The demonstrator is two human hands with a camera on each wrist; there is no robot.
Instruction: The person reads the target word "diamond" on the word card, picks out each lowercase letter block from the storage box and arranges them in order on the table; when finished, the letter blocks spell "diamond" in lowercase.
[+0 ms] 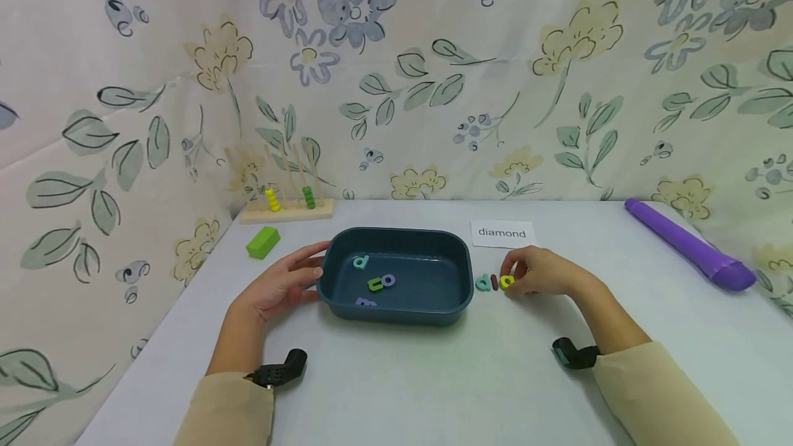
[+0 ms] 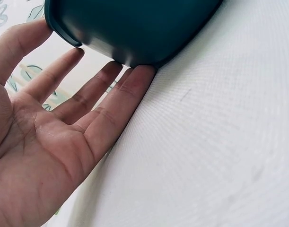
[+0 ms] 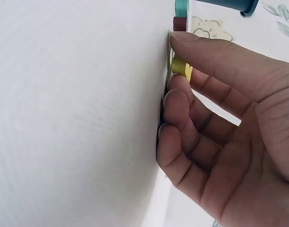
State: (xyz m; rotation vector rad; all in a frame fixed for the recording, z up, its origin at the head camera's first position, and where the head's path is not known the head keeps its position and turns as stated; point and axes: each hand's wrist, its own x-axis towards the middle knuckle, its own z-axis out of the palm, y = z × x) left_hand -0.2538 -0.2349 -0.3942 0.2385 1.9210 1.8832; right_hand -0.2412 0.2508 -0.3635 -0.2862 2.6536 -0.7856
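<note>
Between thumb and fingertips, the right hand pinches a small yellow rounded letter down at the white cloth-covered table. From the head view I see the letter's looped face; only the right wrist view gives its thick, smooth side and the curled fingertips against the cloth. Just beside it, in a row, lie a dark red bar-shaped letter and a teal rounded letter.

The left hand has its fingers spread, their tips touching the end of a dark blue-teal tray with rounded corners. The left wrist view shows the tray's sheen and the fine weave of the cloth beneath; the head view alone shows the inside, where a teal letter, a green u-shaped letter, a lilac ring-shaped letter and a purple letter lie.

Farther out are a flat white card printed "diamond", a lime-green block, a pale wooden peg stand and a shiny purple tube, before a flower-patterned fabric.
</note>
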